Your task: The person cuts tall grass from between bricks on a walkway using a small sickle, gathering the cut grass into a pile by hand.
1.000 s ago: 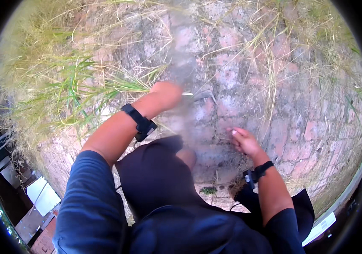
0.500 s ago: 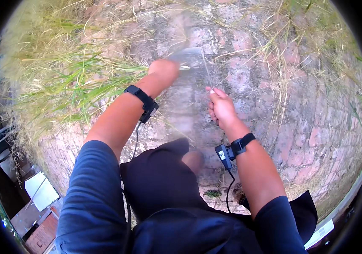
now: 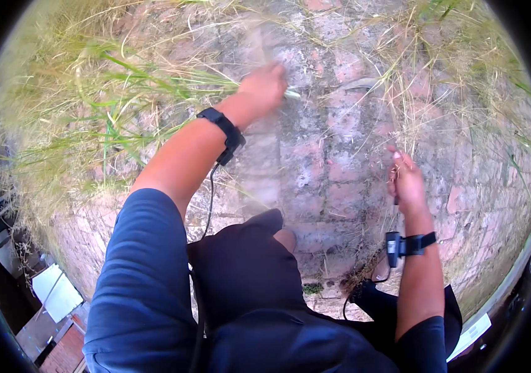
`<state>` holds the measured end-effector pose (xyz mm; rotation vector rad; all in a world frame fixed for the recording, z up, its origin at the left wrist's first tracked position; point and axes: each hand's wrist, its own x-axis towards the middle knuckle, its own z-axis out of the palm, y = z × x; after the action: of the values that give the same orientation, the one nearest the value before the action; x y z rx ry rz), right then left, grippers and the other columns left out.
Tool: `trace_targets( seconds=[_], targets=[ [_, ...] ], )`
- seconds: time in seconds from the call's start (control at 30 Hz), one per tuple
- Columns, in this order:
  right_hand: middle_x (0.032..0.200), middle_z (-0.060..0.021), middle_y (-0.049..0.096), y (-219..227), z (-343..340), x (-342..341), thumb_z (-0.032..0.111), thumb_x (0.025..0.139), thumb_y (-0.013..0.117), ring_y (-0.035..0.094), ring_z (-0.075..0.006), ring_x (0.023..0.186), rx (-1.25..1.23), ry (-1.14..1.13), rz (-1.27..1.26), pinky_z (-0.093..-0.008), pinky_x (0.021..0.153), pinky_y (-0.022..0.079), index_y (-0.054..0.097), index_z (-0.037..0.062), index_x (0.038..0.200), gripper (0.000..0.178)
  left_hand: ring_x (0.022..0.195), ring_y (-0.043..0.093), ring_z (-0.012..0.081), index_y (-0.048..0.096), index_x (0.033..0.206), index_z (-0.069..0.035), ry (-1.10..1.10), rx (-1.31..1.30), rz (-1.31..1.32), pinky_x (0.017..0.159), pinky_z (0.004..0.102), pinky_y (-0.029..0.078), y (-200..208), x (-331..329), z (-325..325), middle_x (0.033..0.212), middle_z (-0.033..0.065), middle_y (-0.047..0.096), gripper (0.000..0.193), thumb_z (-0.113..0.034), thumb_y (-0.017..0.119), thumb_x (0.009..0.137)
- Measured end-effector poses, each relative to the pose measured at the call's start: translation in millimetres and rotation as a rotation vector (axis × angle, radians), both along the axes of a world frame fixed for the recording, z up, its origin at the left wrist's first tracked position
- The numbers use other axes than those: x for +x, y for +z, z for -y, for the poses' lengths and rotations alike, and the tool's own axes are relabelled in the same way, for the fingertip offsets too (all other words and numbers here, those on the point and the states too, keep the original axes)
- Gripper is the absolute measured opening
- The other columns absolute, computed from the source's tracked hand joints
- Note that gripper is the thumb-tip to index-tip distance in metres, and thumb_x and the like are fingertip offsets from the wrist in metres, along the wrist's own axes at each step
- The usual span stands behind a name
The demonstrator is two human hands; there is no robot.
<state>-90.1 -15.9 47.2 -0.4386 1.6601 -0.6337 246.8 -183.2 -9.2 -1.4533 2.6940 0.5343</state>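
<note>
My left hand, slightly blurred, is closed round a bunch of long green grass. The pale stem ends poke out just right of the fist, while the blades trail off to the left over the bricks. Lower on the right, my right hand is wrapped round the handle of a sickle. The sickle's curved blade shows faintly beyond the hand, smeared by motion and pointing left. A wide gap of brick lies between the two hands.
Weathered brick paving spreads beneath me, with dry grass at the right and more at the upper left. My dark-clad knee is bent below the hands. A white board lies at the lower left.
My right hand has swung to the right with the sickle, away from the left hand. My left hand has moved a little right and up, still gripping the grass.
</note>
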Motion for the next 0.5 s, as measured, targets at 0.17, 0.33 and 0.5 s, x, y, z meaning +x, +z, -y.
trace_targets(
  seconds=[0.17,0.33,0.5],
  targets=[
    [0.070,0.0011,0.051,53,17,-57,0.012,0.093,0.050,0.051,-0.0091,0.051,-0.034,0.332,-0.197,-0.0235,0.044,0.041,0.050,0.0077,0.133,0.040,0.105,0.060,0.0320,0.055,0.109,-0.001,0.115,-0.015,0.278,0.083,0.0440,0.052,-2,0,26,0.117,0.0174,0.055,0.024,-0.007,0.052,0.086],
    [0.083,-0.0045,0.060,111,32,-76,0.004,0.087,0.054,0.058,-0.0103,0.058,0.099,0.604,-0.343,-0.0246,0.049,0.046,0.044,0.0041,0.138,0.052,0.103,0.063,0.0334,0.056,0.108,0.000,0.227,0.120,0.360,0.083,0.0434,0.053,9,5,40,0.112,0.0210,0.061,0.024,-0.007,0.051,0.086],
    [0.074,-0.0051,0.059,142,44,-90,0.003,0.086,0.055,0.057,-0.0115,0.054,0.090,0.654,-0.589,-0.0274,0.048,0.045,0.052,0.0021,0.131,0.045,0.102,0.064,0.0342,0.058,0.107,0.001,0.284,0.288,0.378,0.086,0.0429,0.052,15,1,43,0.108,0.0209,0.065,0.026,-0.008,0.051,0.084]
  ],
)
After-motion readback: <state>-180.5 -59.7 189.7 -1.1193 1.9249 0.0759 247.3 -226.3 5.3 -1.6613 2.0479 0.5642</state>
